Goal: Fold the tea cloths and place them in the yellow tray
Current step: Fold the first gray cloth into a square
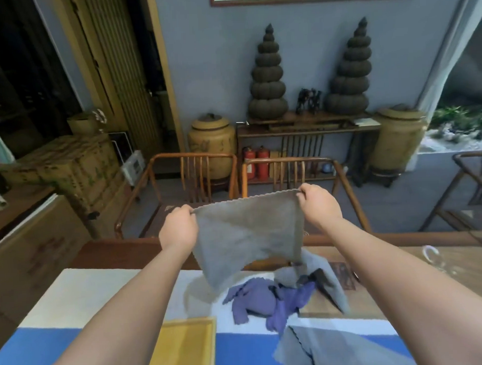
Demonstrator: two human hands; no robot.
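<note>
Nearest the camera, 2 bare forearms reach forward over the table [114, 257], whose surface is covered by a cloth with a blue band [49, 350] closest and a white band beyond it. The yellow tray [185, 348] sits on the blue band between the forearms, with nothing visible inside the part that shows. Just right of the tray, a grey cloth [336, 351] lies crumpled at the bottom edge. Beyond it, a purple cloth [263, 301] is bunched on the white band, touching another pale grey cloth [319, 267] heaped behind it.

Above these, the left hand [178, 228] and right hand [318, 204] each pinch 1 top corner of a grey-brown tea cloth [249, 231], holding it stretched in the air. Its scalloped top edge runs taut between the hands, slightly higher on the right. The lower edge hangs loose over the pile, and whether it touches the cloths below cannot be told.

Past the table stand 2 wooden chairs [196, 173]. Farther back, against the blue-grey wall, a console table [309, 128] carries 2 dark tiered ornaments [267, 77], with 2 red fire extinguishers [257, 162] beneath and a large yellow jar [212, 139] at either side.
</note>
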